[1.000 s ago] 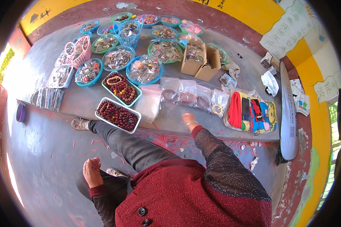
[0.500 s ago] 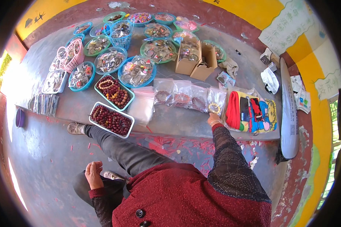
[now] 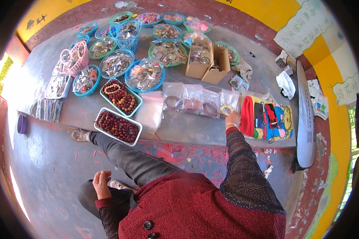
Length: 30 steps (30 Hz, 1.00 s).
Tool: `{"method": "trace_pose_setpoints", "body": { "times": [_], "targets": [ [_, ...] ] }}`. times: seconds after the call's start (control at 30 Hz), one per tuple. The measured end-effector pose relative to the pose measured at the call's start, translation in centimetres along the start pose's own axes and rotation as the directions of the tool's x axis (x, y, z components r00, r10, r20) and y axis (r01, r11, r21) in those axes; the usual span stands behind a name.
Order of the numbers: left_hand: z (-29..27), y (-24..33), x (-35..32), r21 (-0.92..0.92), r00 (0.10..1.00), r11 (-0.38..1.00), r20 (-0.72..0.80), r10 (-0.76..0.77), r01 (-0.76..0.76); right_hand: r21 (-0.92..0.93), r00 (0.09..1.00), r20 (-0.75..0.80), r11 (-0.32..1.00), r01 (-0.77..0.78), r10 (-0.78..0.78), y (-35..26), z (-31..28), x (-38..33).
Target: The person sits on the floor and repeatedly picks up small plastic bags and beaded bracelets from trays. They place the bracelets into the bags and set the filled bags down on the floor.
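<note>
My right hand (image 3: 232, 118) reaches to the front of the raised surface, at the lower right corner of a clear plastic bag (image 3: 229, 98). Its fingers look closed on the bag's edge, though the fingertips are partly hidden. Inside that bag lies a yellow beaded bracelet (image 3: 226, 109). To its left several more clear bags with darker beaded bracelets (image 3: 192, 102) lie in a row. A folded red cloth (image 3: 247, 115) is just right of the hand. My left hand (image 3: 101, 184) hovers above my lap, fingers curled in, with nothing visible in it.
Two trays of dark red beads, one white-rimmed (image 3: 138, 137) and one green-rimmed (image 3: 138, 108), stand left of a stack of flat clear bags (image 3: 150, 107). Behind are several basins of bagged trinkets (image 3: 144, 75) and open cardboard boxes (image 3: 217, 71). A long silver-grey object (image 3: 306, 131) stands at right.
My right hand has moved slightly forward and right, further over the bag's corner. The bag with the yellow bracelet has shifted a little away from me. My left hand stays about where it was.
</note>
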State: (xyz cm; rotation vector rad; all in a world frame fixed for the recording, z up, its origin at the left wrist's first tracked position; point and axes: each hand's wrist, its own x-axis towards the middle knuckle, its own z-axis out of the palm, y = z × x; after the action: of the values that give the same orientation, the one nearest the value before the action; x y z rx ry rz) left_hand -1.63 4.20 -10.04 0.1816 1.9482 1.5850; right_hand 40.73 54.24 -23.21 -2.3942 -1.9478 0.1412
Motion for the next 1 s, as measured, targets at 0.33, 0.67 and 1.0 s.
{"method": "trace_pose_setpoints", "body": {
  "times": [0.33,0.67,1.0],
  "targets": [
    [0.0,0.0,-0.2,0.032,1.0,0.999,0.01,0.007,-0.008,-0.037,0.887,0.415,0.97,0.24,-0.203,1.1,2.1,5.7],
    [0.2,0.0,-0.4,0.03,0.999,0.999,0.025,0.02,-0.021,0.327,0.917,-0.129,0.857,0.399,-0.378,-6.8,0.7,-5.2],
    [-0.4,-0.2,-0.7,0.026,0.999,0.999,0.034,0.037,-0.038,0.043,0.827,0.313,0.877,0.479,-0.467,-9.0,5.4,-3.5]
  ]
}}
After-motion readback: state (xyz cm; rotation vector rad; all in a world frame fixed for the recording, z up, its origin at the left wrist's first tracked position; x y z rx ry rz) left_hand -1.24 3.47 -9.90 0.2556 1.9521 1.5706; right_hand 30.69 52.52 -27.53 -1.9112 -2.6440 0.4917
